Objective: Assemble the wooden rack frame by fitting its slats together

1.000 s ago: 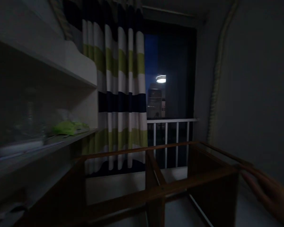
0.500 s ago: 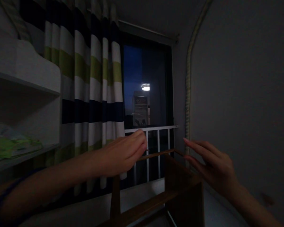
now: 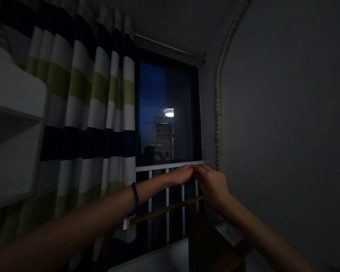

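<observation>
Both hands meet in front of the window's white railing (image 3: 155, 167). My left hand (image 3: 183, 175) is closed, its fingertips curled in toward the other hand. My right hand (image 3: 215, 185) comes from the right with thumb and fingers pinched together against the left one. What lies between the fingertips, if anything, is too small and dark to make out. A dark blue beaded bracelet (image 3: 136, 194) circles my left wrist. Just below the hands runs a thin wooden rail (image 3: 164, 209) of a brown wooden frame.
A striped curtain (image 3: 102, 113) hangs left of the dark window (image 3: 181, 109), which reflects a lit lamp. White shelving (image 3: 14, 151) stands at the left edge. A wrapped pipe (image 3: 218, 113) climbs the grey wall. A brown wooden panel (image 3: 204, 238) stands below the hands.
My left hand has reached forward and right, and my right hand has moved left, closing its spread fingers to meet it. The view has shifted right and slightly up.
</observation>
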Available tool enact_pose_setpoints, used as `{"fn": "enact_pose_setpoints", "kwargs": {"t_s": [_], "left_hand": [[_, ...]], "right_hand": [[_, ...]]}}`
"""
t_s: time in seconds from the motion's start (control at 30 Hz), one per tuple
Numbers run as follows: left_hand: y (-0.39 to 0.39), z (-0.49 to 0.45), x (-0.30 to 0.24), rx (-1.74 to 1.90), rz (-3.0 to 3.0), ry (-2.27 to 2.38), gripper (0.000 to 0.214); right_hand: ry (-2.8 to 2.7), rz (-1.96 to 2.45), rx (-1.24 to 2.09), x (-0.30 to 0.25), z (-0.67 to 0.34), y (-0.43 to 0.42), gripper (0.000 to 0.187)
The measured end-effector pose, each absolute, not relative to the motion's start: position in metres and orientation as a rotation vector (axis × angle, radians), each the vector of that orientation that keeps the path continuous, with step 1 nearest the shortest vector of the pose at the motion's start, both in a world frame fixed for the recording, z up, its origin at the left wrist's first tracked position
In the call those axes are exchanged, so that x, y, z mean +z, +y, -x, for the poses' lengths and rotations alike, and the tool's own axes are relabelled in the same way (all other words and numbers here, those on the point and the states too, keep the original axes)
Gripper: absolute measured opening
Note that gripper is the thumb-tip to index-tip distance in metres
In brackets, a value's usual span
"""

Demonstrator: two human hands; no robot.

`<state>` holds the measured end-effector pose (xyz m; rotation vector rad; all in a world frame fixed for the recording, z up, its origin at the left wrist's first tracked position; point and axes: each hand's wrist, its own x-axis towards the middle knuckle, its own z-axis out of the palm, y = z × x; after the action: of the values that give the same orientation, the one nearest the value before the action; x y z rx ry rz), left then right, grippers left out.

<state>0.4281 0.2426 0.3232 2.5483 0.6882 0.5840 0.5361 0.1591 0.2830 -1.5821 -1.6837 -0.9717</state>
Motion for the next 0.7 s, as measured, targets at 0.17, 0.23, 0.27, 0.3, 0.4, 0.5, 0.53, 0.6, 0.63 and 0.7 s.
{"fn": "enact_pose_setpoints", "kwargs": {"t_s": [0.17,0.23,0.27,0.3,0.4,0.5,0.53,0.6,0.63,0.7], "left_hand": [[0.278,-0.433,0.313,0.525,-2.389,0.683,0.03],[0.294,-0.436,0.304,0.527,-2.376,0.694,0.032],[0.302,-0.438,0.298,0.518,-2.383,0.71,0.031],[0.31,-0.44,0.291,0.493,-2.401,0.724,0.03],[0.326,-0.443,0.268,0.296,-2.489,0.722,0.025],[0.334,-0.443,0.247,0.087,-2.574,0.698,0.022],[0.335,-0.443,0.241,0.054,-2.599,0.707,0.019],[0.337,-0.443,0.231,0.042,-2.645,0.744,0.012],[0.338,-0.443,0.226,0.055,-2.664,0.769,0.011],[0.341,-0.443,0.218,0.096,-2.693,0.82,0.01]], "right_hand": [[-1.782,1.672,-0.804,0.283,-0.552,0.189,0.03],[-1.769,1.691,-0.703,0.279,-0.56,0.204,0.028],[-1.755,1.706,-0.663,0.276,-0.564,0.211,0.028],[-1.744,1.724,-0.621,0.273,-0.567,0.219,0.027],[-1.753,1.761,-0.441,0.262,-0.572,0.242,0.022],[-1.816,1.771,-0.258,0.248,-0.573,0.261,0.016],[-1.833,1.773,-0.211,0.243,-0.574,0.265,0.015],[-1.852,1.779,-0.138,0.234,-0.573,0.27,0.015],[-1.856,1.783,-0.112,0.23,-0.573,0.272,0.017],[-1.861,1.787,-0.077,0.224,-0.572,0.273,0.019]]}}
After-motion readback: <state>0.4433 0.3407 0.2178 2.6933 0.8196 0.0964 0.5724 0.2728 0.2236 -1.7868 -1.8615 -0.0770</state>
